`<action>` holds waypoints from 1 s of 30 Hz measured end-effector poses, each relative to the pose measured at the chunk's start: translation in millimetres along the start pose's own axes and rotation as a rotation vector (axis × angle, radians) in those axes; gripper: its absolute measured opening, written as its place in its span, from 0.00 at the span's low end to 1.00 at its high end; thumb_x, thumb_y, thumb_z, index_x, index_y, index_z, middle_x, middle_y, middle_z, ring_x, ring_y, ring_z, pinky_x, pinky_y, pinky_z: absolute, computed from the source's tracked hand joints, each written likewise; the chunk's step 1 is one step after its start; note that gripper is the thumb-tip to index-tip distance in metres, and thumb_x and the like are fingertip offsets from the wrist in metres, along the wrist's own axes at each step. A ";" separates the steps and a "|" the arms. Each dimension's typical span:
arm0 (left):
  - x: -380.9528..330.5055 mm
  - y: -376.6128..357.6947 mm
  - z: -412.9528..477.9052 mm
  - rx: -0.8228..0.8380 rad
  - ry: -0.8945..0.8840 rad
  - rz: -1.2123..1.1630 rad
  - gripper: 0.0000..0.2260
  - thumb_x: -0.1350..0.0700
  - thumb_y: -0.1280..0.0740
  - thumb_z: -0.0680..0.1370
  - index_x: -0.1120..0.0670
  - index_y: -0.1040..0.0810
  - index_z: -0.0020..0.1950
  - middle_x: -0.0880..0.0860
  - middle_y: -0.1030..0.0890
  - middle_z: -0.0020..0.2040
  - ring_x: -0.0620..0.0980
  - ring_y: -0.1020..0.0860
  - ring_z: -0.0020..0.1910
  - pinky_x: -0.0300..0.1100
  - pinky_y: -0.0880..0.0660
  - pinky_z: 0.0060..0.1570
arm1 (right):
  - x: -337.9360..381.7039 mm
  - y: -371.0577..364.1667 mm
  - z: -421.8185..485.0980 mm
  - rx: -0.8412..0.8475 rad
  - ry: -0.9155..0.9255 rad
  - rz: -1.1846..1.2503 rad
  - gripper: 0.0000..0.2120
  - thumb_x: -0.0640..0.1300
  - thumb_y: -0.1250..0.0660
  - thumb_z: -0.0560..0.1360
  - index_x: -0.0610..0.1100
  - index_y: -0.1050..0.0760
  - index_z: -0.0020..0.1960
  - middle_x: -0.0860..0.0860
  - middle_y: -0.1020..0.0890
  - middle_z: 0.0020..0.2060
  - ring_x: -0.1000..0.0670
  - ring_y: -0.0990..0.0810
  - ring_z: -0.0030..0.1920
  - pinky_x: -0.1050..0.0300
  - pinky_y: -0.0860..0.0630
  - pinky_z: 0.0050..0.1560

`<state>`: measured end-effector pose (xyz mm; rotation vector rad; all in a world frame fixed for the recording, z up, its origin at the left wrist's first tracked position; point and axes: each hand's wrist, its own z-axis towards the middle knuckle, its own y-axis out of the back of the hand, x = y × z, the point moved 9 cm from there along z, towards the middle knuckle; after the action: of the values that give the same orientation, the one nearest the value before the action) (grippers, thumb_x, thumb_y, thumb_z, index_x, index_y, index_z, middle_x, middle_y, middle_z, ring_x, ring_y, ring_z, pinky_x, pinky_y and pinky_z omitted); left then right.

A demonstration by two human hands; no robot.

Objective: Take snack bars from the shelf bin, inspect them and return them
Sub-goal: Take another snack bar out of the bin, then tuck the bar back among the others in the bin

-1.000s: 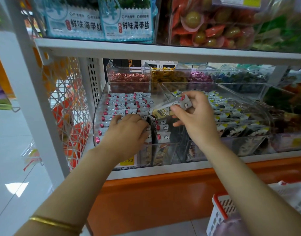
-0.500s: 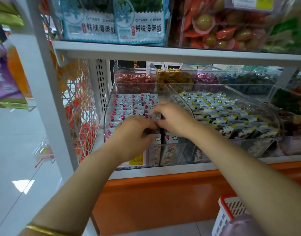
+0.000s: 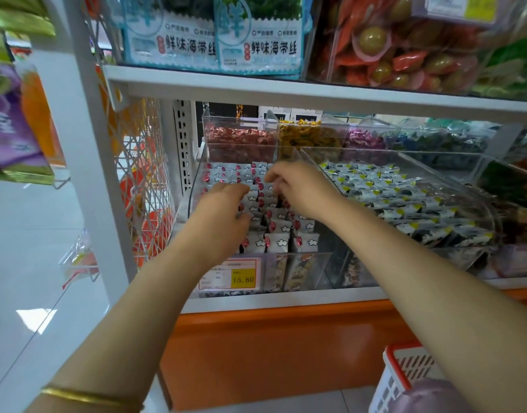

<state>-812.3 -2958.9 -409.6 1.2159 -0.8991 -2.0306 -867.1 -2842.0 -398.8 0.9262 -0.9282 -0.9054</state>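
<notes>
**Both hands reach deeper into the bin**

Since half a second ago, both hands have slid toward 12 o'clock, and the bar held up a second ago is gone from view. I judge the return step is under way. At 5 o'clock, nearest, sits a red-rimmed basket (image 3: 399, 362). Further in, the left hand (image 3: 223, 216) lies palm down, fingers bent onto the snack bars (image 3: 278, 242). At its 1 o'clock, the right hand (image 3: 304, 190) curls its fingertips among them, inside the shelf bin (image 3: 193, 192). I cannot tell whether either grips a bar. Next, pinch out a fresh one.
</notes>
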 end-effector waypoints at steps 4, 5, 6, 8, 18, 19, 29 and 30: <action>1.4 0.4 -0.4 0.004 0.001 -0.008 0.22 0.61 0.40 0.79 0.55 0.36 0.73 0.56 0.31 0.69 0.53 0.31 0.65 0.38 0.36 0.61 | -3.9 -11.1 14.3 0.037 0.006 -0.215 0.12 0.43 0.34 0.76 0.49 0.23 0.59 0.47 0.22 0.57 0.44 0.31 0.64 0.46 0.37 0.69; 1.8 0.3 -0.6 -0.002 -0.004 -0.003 0.21 0.61 0.40 0.79 0.54 0.35 0.73 0.55 0.31 0.68 0.52 0.31 0.65 0.37 0.36 0.59 | -4.1 -12.9 15.0 0.036 0.014 -0.264 0.10 0.47 0.32 0.75 0.50 0.21 0.56 0.48 0.22 0.57 0.44 0.32 0.64 0.46 0.39 0.70; 1.9 0.4 -0.4 -0.010 -0.009 0.002 0.21 0.60 0.40 0.79 0.54 0.35 0.72 0.55 0.31 0.68 0.52 0.31 0.65 0.34 0.38 0.57 | -3.9 -13.4 14.8 0.028 0.021 -0.285 0.09 0.49 0.31 0.74 0.51 0.20 0.54 0.49 0.22 0.56 0.44 0.33 0.65 0.46 0.39 0.69; 2.3 -0.1 0.6 -0.018 -0.010 0.001 0.20 0.60 0.40 0.79 0.54 0.34 0.72 0.54 0.31 0.68 0.51 0.31 0.64 0.29 0.41 0.51 | -1.4 -12.6 13.6 0.003 0.039 -0.285 0.07 0.51 0.30 0.73 0.50 0.19 0.49 0.51 0.21 0.53 0.45 0.32 0.63 0.48 0.36 0.65; 2.5 9.6 1.0 -0.119 0.028 -0.102 0.19 0.61 0.40 0.79 0.56 0.32 0.71 0.57 0.31 0.67 0.52 0.29 0.62 0.36 0.35 0.55 | -8.9 68.2 -34.7 -0.519 -0.044 0.268 0.05 0.43 0.38 0.78 0.43 0.26 0.46 0.49 0.22 0.42 0.51 0.23 0.40 0.55 0.24 0.43; 2.9 11.9 0.0 -0.142 0.037 -0.138 0.18 0.60 0.40 0.80 0.56 0.32 0.70 0.56 0.30 0.67 0.50 0.28 0.58 0.37 0.34 0.54 | -14.2 75.2 -46.6 -0.586 -0.069 0.371 0.05 0.43 0.38 0.78 0.42 0.27 0.46 0.47 0.21 0.42 0.48 0.21 0.39 0.52 0.23 0.41; 10.6 -10.4 -12.5 -0.070 0.252 -0.837 0.09 0.55 0.40 0.81 0.55 0.21 0.48 0.52 0.19 0.39 0.53 0.19 0.43 0.49 0.20 0.46 | -42.8 27.5 -101.4 -0.553 -0.350 1.437 0.05 0.36 0.39 0.78 0.33 0.28 0.50 0.42 0.21 0.38 0.51 0.18 0.32 0.61 0.21 0.34; 13.2 -11.8 -13.7 -0.079 0.286 -0.915 0.09 0.55 0.40 0.80 0.56 0.22 0.47 0.51 0.19 0.36 0.52 0.19 0.41 0.47 0.21 0.43 | -40.5 25.9 -101.9 -0.528 -0.330 1.466 0.05 0.36 0.38 0.78 0.34 0.27 0.48 0.43 0.20 0.37 0.51 0.17 0.34 0.60 0.21 0.35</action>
<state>-806.9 -2965.4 -430.4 2.0475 -0.0899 -2.3987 -780.6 -2771.9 -416.2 -0.4503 -1.2304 0.0332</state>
